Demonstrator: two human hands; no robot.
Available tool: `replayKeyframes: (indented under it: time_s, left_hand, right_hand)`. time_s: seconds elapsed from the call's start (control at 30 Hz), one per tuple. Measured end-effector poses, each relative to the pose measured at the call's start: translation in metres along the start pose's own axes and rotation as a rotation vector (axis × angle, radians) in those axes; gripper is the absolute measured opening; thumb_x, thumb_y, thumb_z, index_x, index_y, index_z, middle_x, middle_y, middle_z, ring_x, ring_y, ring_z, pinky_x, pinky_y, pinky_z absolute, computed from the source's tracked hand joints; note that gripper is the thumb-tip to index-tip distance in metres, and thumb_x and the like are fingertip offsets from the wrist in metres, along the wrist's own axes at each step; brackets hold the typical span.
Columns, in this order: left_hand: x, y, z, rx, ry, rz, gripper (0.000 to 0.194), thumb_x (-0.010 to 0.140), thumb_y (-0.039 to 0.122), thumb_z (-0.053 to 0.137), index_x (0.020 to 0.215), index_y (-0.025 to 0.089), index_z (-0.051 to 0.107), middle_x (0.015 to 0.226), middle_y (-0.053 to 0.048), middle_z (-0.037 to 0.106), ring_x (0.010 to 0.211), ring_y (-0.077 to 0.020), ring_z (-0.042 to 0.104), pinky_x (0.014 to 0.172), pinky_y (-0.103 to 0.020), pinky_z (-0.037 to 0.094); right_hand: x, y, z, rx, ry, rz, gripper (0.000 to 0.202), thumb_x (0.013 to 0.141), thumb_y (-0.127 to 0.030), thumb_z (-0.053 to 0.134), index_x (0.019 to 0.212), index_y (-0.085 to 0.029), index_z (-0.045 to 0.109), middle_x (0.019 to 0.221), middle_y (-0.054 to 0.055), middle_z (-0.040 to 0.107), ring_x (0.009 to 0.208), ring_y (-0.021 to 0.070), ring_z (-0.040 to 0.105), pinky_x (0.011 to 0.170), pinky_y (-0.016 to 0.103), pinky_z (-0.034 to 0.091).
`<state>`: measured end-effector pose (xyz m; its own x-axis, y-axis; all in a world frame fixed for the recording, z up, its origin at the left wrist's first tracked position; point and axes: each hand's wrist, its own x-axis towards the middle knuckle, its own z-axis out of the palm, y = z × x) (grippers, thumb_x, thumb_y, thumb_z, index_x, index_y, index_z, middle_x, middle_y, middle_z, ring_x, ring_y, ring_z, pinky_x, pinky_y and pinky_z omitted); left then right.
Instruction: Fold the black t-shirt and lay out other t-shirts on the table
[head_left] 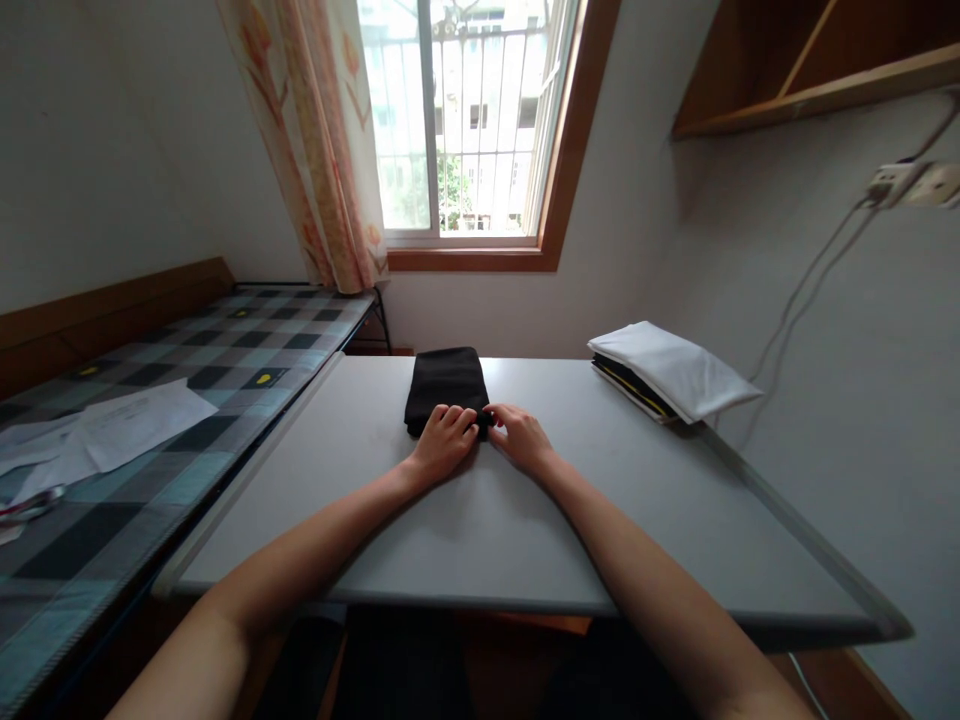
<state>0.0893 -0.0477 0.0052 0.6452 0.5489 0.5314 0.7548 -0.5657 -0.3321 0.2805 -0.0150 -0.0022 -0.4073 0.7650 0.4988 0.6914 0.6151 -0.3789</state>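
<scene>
A folded black cloth [448,378], perhaps a garment, lies as a neat rectangle on the grey-white table [480,540]. My left hand [445,443] rests over its near edge, fingers curled onto the fabric close to the near right corner. At that same corner my right hand [519,434] pinches a small dark bit of the cloth between thumb and fingers. Both hands are closed and nearly touch each other. The fingertips are partly hidden, and what kind of garment it is does not show.
On the table's right side lies a stack of folded cloths [667,370], white on top with black and yellow below. A bed with a checked mattress [225,350] runs along the left, papers [120,430] on it. A wall shelf [817,60] hangs upper right; cables [795,290] trail below sockets.
</scene>
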Motion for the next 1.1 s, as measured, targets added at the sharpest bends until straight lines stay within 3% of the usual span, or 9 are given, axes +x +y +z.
replayKeyframes:
  time_s: [0.17,0.37,0.7,1.1]
  left_hand:
    - [0.001,0.002,0.003,0.011,0.031,0.013,0.020,0.096,0.017,0.044,0.099,0.017,0.064,0.104,-0.011,0.062,0.093,-0.0248,0.051,0.080,-0.042,0.035]
    - [-0.001,-0.001,0.008,-0.035,0.079,0.035,0.020,0.098,0.018,0.044,0.109,0.018,0.060,0.102,-0.008,0.063,0.091,-0.0226,0.052,0.079,-0.040,0.034]
    - [0.013,0.008,0.009,0.055,0.182,0.020,0.016,0.095,0.019,0.049,0.093,0.016,0.065,0.101,-0.010,0.064,0.091,-0.0218,0.053,0.081,-0.040,0.036]
    - [0.025,0.013,0.008,0.100,0.124,-0.097,0.018,0.090,0.012,0.053,0.084,0.016,0.070,0.111,-0.011,0.065,0.102,-0.0262,0.052,0.088,-0.046,0.035]
  right_hand:
    - [0.000,0.004,0.000,0.131,-0.002,-0.005,0.025,0.083,-0.012,0.057,0.106,-0.019,0.065,0.089,0.003,0.066,0.079,0.0150,0.060,0.076,0.028,0.048]
    - [0.002,0.003,-0.005,-0.040,0.038,-0.081,0.023,0.087,-0.018,0.057,0.108,-0.019,0.067,0.092,0.006,0.066,0.084,0.0188,0.060,0.081,0.032,0.047]
    - [0.002,-0.002,-0.004,-0.048,0.058,-0.047,0.010,0.088,-0.019,0.057,0.092,-0.018,0.066,0.086,0.004,0.064,0.078,0.0175,0.058,0.077,0.029,0.044]
    - [0.003,-0.003,-0.004,-0.081,0.064,-0.086,0.008,0.085,-0.014,0.055,0.085,-0.018,0.062,0.083,0.005,0.063,0.079,0.0183,0.056,0.078,0.029,0.042]
